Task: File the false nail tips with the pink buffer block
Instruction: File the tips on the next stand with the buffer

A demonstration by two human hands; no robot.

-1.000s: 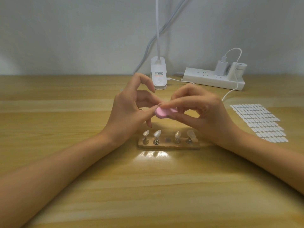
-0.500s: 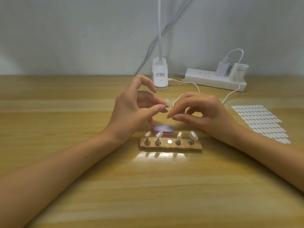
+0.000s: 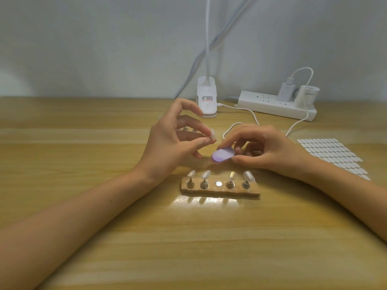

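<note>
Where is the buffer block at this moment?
Head view: the buffer block is just right of centre, gripped by the right hand, behind the stand and below the nail tip the left hand pinches.

This looks like a small nail-craft work spot, at home or in a studio; which of the two cannot be told. A light wooden desk [image 3: 104,237] stands against a plain pale wall [image 3: 83,38]. A white clip-on lamp base [image 3: 206,97] and a white plastic power strip [image 3: 272,108] with chargers plugged in sit at the back. A wooden holder strip [image 3: 219,191] carries pearly false nail tips [image 3: 206,174] on small metal stands, and a sheet of white oval tabs [image 3: 330,153] lies at the right.
</note>
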